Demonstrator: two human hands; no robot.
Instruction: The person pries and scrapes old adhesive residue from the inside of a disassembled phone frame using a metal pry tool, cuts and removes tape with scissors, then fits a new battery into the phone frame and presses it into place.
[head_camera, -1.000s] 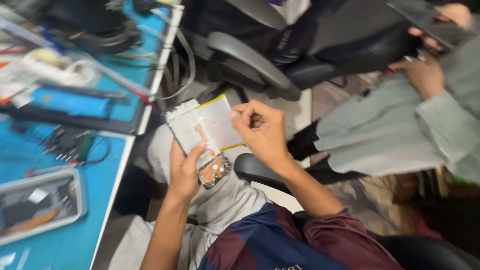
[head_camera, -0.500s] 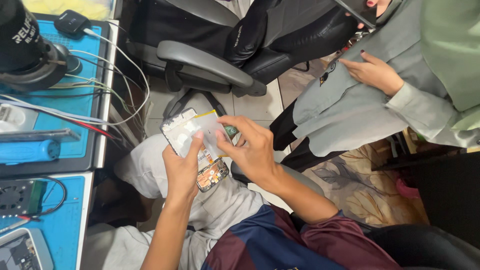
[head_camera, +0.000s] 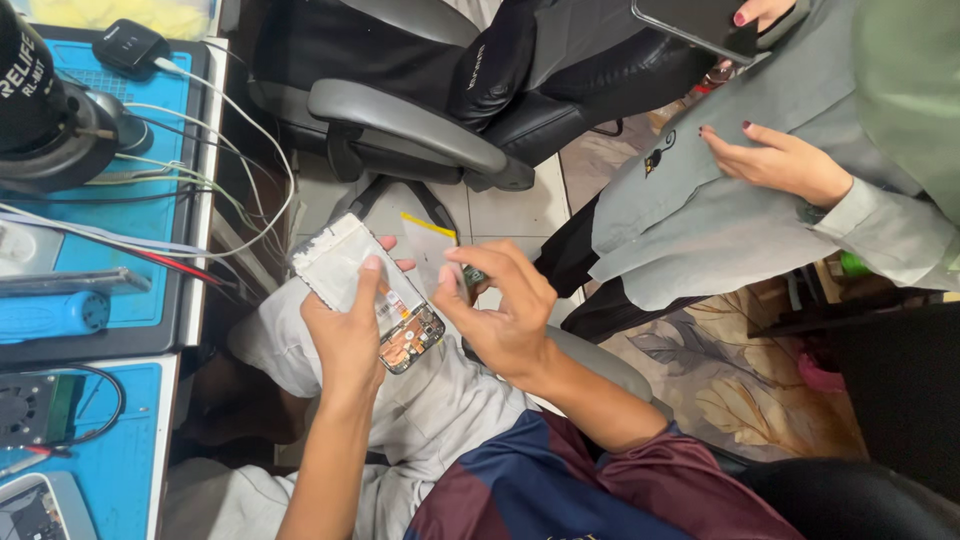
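One opened phone (head_camera: 368, 292), back cover off and circuit board bared, held over the lap at frame centre. Gripped by the left hand (head_camera: 350, 335), thumb across the white frame. Pinched at three o'clock by the right hand (head_camera: 505, 315): a small dark part (head_camera: 472, 274). Disassembly begun, likely unfinished. Blue mat (head_camera: 100, 300) at nine o'clock; another person's hand (head_camera: 775, 160) at two.

phone's lower half (head_camera: 375, 300) behind left hand (head_camera: 347, 335)
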